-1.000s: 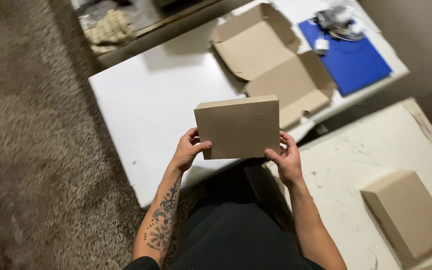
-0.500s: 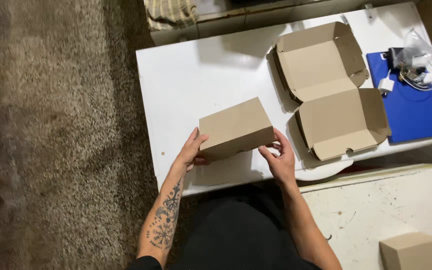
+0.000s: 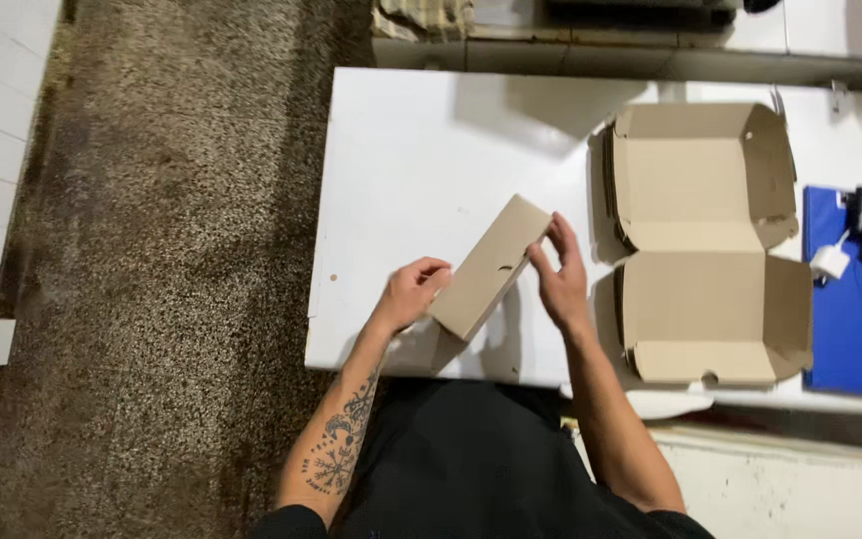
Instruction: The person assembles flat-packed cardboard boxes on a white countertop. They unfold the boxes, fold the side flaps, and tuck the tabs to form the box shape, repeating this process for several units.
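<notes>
A small closed brown cardboard box (image 3: 489, 268) is tilted on edge over the white table (image 3: 421, 160). My left hand (image 3: 409, 292) grips its lower left end. My right hand (image 3: 558, 271) has its fingers on the box's upper right end. An open, empty cardboard box (image 3: 708, 245) with its lid folded back lies flat just right of my right hand.
A blue board (image 3: 855, 304) with a white plug and a bag of cables lies at the table's right end. Brown speckled floor (image 3: 152, 269) runs along the left. A pale surface (image 3: 780, 489) sits at the lower right, and a shelf edge lies beyond the table.
The closed box has turned from nearly flat to steeply tilted, showing its narrow side. My view has shifted, so the table and open box sit more centrally.
</notes>
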